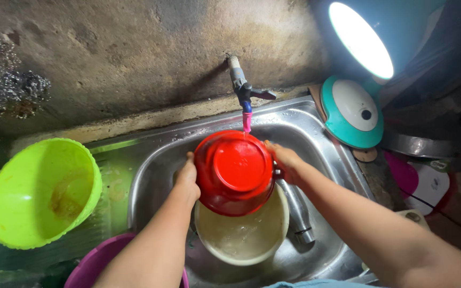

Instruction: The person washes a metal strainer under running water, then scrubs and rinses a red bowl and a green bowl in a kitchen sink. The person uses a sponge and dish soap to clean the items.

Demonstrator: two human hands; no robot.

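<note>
Now gripping red bowl (234, 172) w/ left hand (187, 178) & right hand (286, 161), fingers clamped on opp. rims; prob. light, stiff, wet-slippery; tap (244, 90) just above fingertips.

Home kitchen: steel sink (316, 120), wall tap (241, 88)

The bowl (234, 173) held upside down is glossy red, plain all over. Below it a cream bowl (243, 234) holds cloudy water. The sink (316, 133) is bare silver steel, the tap (244, 90) grey with a dark handle and pink spout tip. A lime-green basin (41, 192) shows brownish smears; a purple rim (100, 261), perhaps a bucket, sits lower left, and a teal-and-white lid (352, 112) on the right
</note>
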